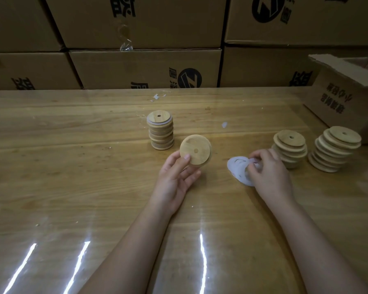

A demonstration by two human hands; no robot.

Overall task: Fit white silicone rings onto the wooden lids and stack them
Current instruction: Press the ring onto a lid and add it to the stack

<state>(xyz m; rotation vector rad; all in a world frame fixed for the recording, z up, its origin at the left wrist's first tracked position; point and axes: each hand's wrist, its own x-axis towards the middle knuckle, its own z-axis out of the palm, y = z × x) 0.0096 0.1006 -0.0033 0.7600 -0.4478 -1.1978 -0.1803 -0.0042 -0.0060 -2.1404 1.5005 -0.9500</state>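
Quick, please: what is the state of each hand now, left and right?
Left hand: holds a wooden lid, thumb on its face.
Right hand: pinches the white silicone rings.

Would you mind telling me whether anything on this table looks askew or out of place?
Yes. The middle-right lid stack and the far-right lid stack are staggered, lids slid off-centre, unlike the straighter left stack. A white scrap lies loose to its right, another scrap behind it.
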